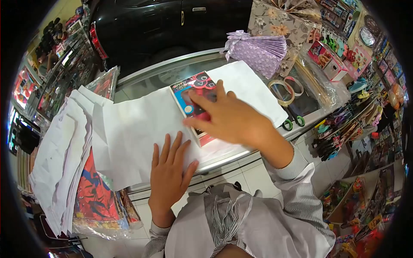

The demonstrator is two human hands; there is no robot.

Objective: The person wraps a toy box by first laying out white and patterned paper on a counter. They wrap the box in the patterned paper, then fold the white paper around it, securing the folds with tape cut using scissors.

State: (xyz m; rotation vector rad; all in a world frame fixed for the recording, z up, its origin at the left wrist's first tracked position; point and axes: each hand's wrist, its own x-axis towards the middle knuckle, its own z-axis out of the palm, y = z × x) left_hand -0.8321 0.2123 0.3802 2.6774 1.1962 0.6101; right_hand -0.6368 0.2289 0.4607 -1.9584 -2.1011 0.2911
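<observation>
A boxed toy with a blue, black and red printed front lies slightly tilted on a long sheet of white paper. My right hand reaches across the box from the right, its fingers spread over the printed front. Lower down, my left hand lies flat on the paper's near edge with fingers apart, left of the box's lower corner. The paper extends beyond both sides of the box over the glass counter.
Scissors with green-ringed handles and tape rolls lie at the right. Behind them are a purple pleated wrapped item and a pink box. Stacked white sheets overlap plastic-packed goods at left. A black car stands beyond.
</observation>
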